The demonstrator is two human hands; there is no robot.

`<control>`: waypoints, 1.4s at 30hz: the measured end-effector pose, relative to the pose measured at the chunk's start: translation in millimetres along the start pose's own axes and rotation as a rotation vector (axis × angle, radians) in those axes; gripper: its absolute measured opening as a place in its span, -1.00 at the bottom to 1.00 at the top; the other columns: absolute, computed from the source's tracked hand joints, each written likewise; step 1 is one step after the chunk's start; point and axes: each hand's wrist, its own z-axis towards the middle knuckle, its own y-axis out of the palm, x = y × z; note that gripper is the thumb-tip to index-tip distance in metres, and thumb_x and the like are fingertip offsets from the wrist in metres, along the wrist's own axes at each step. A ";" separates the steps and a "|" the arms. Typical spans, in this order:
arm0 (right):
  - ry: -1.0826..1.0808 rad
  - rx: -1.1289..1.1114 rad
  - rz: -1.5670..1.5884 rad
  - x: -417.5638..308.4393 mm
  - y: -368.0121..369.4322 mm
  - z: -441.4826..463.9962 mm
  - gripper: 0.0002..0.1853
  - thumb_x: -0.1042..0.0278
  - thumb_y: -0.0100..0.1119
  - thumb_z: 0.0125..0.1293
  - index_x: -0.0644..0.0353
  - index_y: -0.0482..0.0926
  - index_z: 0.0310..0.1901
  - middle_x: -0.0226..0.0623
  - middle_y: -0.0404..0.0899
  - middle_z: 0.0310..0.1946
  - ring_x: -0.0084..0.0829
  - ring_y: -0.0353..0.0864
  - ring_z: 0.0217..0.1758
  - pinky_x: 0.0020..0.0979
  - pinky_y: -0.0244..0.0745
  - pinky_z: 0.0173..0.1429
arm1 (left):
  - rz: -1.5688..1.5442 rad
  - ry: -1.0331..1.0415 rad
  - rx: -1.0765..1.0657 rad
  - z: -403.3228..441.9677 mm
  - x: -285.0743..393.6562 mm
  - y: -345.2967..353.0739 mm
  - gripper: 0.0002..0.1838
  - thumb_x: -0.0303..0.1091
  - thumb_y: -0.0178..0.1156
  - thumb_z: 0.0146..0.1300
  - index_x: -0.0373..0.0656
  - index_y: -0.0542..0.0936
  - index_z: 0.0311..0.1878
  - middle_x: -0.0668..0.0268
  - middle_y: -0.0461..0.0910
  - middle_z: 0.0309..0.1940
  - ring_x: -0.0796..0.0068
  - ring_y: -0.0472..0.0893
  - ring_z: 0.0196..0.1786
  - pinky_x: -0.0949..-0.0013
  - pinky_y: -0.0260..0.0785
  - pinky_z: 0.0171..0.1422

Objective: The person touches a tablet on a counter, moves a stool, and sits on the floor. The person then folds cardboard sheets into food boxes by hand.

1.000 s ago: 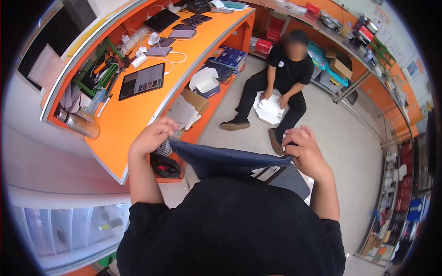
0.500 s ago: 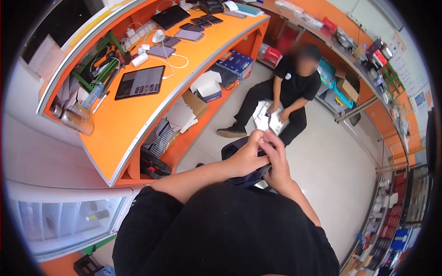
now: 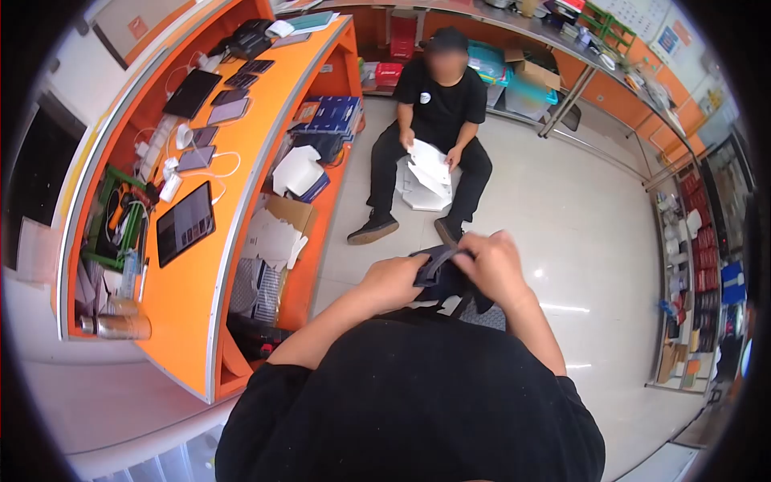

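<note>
A dark navy piece of fabric (image 3: 450, 281) with a strap or folded band along its top hangs in front of my body. Whether it is a bag or a garment I cannot tell. My left hand (image 3: 393, 283) is closed on its left edge, fingertips partly hidden by the cloth. On the other side, my right hand (image 3: 496, 269) is closed on the band's right end, slightly higher and a little blurred. The band stretches between the two hands. Below, the fabric's lower part is partly hidden by my black shirt (image 3: 409, 394).
Ahead, a person in black (image 3: 442, 100) sits holding white folded cardboard (image 3: 430, 167). To the left runs an orange counter (image 3: 181, 321) with a tablet (image 3: 186, 223), phones and cables; boxes fill its lower shelf. Metal shelving (image 3: 683, 321) stands right. Tiled floor (image 3: 554, 217) lies between.
My hands were together on the fabric and have moved apart, stretching its band between them. The view has turned left. The seated person has lifted part of the white cardboard.
</note>
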 end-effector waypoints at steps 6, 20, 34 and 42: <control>-0.005 0.322 -0.073 36.0 -5.6 3.8 -0.54 0.26 0.37 -0.12 0.05 0.49 -0.10 -0.30 0.45 -0.14 -0.25 0.43 -0.03 -0.24 0.24 0.01 | -0.837 -0.137 -0.125 22.5 -80.3 12.7 -0.67 -0.40 0.01 -0.01 -0.30 0.53 -0.15 0.16 0.60 -0.30 0.35 0.61 -0.23 0.37 0.41 -0.07; 0.016 -0.189 0.012 55.0 74.2 13.2 -0.49 0.17 0.30 -0.03 0.13 0.33 -0.06 -0.21 0.58 -0.35 -0.20 0.58 -0.19 -0.18 0.32 0.08 | -1.490 -0.309 0.420 8.2 -90.7 39.6 -0.47 -0.07 -0.08 0.30 -0.18 0.27 0.25 0.15 0.22 0.27 0.28 0.12 0.36 0.08 -0.10 0.38; 0.254 0.191 2.006 51.8 -14.5 -11.7 -0.45 0.14 0.19 0.20 0.24 0.25 0.12 -0.33 0.45 -0.13 -0.56 0.48 -0.13 -0.51 0.48 -0.12 | -0.824 0.420 0.050 61.1 11.9 21.6 0.14 -0.27 0.49 -0.28 -0.26 -0.04 0.34 0.12 0.18 0.23 0.28 0.31 0.21 0.28 0.10 0.30; 0.539 -0.097 -0.002 119.0 -41.0 -43.3 -0.25 -0.06 0.24 0.06 0.28 0.27 0.17 -0.05 0.33 0.13 -0.17 0.35 0.17 -0.22 0.28 0.18 | -1.521 -0.501 -0.584 62.5 20.3 56.5 -0.55 -0.18 0.10 0.22 -0.27 0.41 0.08 0.16 0.55 -0.09 0.37 0.57 -0.09 0.33 0.40 0.05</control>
